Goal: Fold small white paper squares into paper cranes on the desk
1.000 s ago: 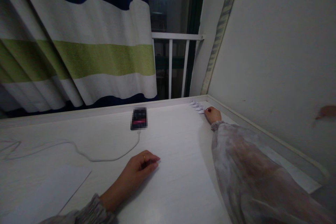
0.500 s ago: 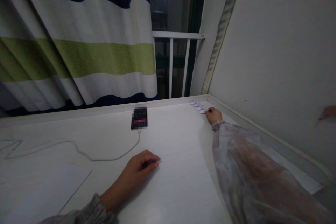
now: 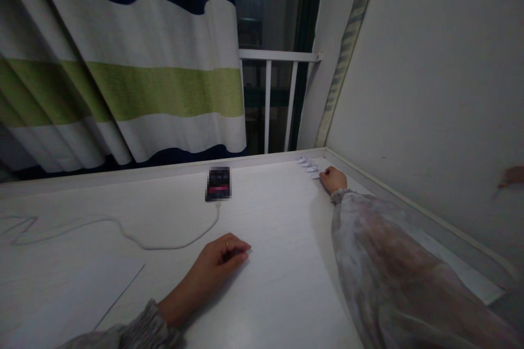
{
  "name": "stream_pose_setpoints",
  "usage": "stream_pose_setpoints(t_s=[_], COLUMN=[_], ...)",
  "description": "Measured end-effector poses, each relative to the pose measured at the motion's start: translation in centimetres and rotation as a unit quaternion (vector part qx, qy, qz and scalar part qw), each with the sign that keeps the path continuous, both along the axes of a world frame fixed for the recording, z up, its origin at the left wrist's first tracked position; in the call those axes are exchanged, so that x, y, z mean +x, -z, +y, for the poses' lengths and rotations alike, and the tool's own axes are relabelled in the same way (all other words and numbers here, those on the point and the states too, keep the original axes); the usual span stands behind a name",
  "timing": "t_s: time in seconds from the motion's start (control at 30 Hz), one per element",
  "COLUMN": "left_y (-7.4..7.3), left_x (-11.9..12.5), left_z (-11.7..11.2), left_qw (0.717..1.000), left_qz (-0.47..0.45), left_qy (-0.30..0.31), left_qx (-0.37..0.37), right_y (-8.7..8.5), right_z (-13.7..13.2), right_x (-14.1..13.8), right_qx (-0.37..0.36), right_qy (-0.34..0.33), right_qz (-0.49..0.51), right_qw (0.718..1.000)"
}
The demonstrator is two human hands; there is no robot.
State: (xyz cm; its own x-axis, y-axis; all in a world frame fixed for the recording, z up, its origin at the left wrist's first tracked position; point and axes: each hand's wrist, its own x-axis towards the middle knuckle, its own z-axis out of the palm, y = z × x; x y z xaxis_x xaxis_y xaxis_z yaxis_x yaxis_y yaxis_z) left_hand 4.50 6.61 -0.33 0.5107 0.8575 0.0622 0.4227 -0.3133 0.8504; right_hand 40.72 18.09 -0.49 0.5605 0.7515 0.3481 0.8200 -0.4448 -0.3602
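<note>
My right hand (image 3: 333,180) reaches to the far right corner of the white table, fingers pinched at the nearest of several small white folded paper pieces (image 3: 315,176). The other pieces (image 3: 307,163) stand in a short slanting row behind it, close to the back edge. Their exact shape is too small to make out. The fingertips are partly hidden by the hand itself. My left hand (image 3: 223,256) rests on the table nearer to me, fingers loosely curled, with a small gap between thumb and forefinger and nothing visible in it.
A dark phone-like device (image 3: 218,184), blurred out, lies near the back edge with a white cable (image 3: 172,248) running left. A white sheet (image 3: 82,300) lies at the front left. A raised rim and wall (image 3: 429,92) border the right side; a curtain (image 3: 164,87) hangs behind. Part of another hand (image 3: 512,175) shows at the right edge.
My right fingertips have shifted very slightly at the nearest paper piece. My left hand stays in place, and the view has moved only a little.
</note>
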Motion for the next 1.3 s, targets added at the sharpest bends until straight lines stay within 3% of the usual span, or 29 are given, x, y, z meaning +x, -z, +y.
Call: stream_pose_setpoints(t_s=[0.6,1.3], left_y=[0.14,0.47], left_x=[-0.01,-0.18], left_z=[0.13,0.47], left_qw=[1.0,1.0], left_qz=[0.0,0.007], left_qy=[0.003,0.006], left_qx=[0.002,0.007], right_y=[0.21,0.8], right_z=[0.03,-0.26], right_x=[0.22,0.77], right_qx=[0.014,0.036], right_qy=[-0.015,0.015], right_qz=[0.02,0.09], right_qw=[1.0,0.995])
